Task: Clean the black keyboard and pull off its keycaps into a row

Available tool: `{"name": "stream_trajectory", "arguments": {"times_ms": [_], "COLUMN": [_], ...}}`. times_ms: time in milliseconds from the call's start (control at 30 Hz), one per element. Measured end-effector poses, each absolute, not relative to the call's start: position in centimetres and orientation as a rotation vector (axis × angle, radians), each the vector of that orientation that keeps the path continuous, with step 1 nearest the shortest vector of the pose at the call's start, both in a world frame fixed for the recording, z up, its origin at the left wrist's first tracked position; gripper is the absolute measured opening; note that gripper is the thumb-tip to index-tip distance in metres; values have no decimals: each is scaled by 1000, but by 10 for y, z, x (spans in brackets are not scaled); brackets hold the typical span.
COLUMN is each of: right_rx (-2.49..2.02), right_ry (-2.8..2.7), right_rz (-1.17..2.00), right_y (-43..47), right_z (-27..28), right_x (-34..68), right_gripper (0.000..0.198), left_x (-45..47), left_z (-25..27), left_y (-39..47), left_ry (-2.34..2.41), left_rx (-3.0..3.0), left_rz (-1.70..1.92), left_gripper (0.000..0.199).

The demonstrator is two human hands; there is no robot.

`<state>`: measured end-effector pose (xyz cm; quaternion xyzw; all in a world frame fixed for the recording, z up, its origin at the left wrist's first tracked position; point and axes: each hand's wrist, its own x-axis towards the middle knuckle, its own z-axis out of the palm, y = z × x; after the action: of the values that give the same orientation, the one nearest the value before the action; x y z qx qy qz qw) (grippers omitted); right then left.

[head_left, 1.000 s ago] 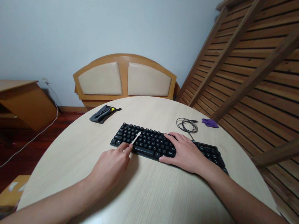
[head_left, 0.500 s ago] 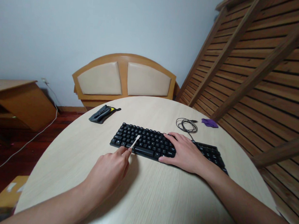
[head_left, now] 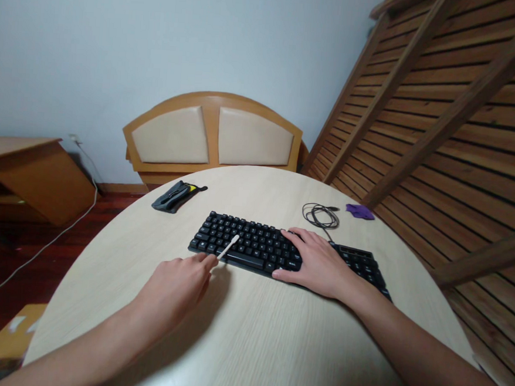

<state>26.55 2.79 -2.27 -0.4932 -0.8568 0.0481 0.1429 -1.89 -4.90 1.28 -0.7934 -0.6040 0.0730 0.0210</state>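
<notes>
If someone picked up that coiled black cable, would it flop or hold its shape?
The black cable would probably flop, being thin and loosely looped. Its loops may slip apart, since no tie shows around them. Pulled far, it might tug the black keyboard, to which it seems attached.

Behind the keyboard point(head_left: 249, 242), open tabletop point(head_left: 248, 195) leaves a passage between the grey pouch point(head_left: 171, 199) off its far left corner and the coiled cable point(head_left: 321, 216) behind its right part; a purple cloth point(head_left: 360, 211) lies farther right. In front of its middle, there is room between the forearms. The left hand point(head_left: 181, 282) obstructs its near left edge, a slim white stick point(head_left: 226, 249) its left keys, the right hand point(head_left: 316, 265) its right-centre keys.
</notes>
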Motion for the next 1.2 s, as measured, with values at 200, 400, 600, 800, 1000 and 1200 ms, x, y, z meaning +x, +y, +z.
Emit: {"name": "stream_trajectory", "arguments": {"times_ms": [200, 400, 600, 800, 1000, 1200], "right_rx": [-1430, -1457, -1460, -1459, -1443, -1451], "right_ry": [-2464, -2473, -2469, -2466, -2464, -2464], "right_rz": [153, 143, 116, 110, 98, 110], "right_y": [29, 31, 33, 33, 33, 34], "right_z": [-22, -22, -23, -24, -25, -26], "right_x": [266, 268, 270, 269, 268, 269], "right_gripper": [90, 92, 91, 90, 90, 91], "left_x": [-24, -22, -22, -26, -23, -17], "left_z": [11, 8, 11, -8, -17, -8], "left_y": [-49, -55, -43, -23, -25, -32], "left_ry": [-1887, -1900, -1940, -1916, -1907, -1926], "left_rx": [-2491, -2502, -2344, -2360, -2415, -2420], "left_rz": [213, 236, 91, -31, -19, 33], "left_gripper": [29, 24, 24, 30, 36, 35]}}
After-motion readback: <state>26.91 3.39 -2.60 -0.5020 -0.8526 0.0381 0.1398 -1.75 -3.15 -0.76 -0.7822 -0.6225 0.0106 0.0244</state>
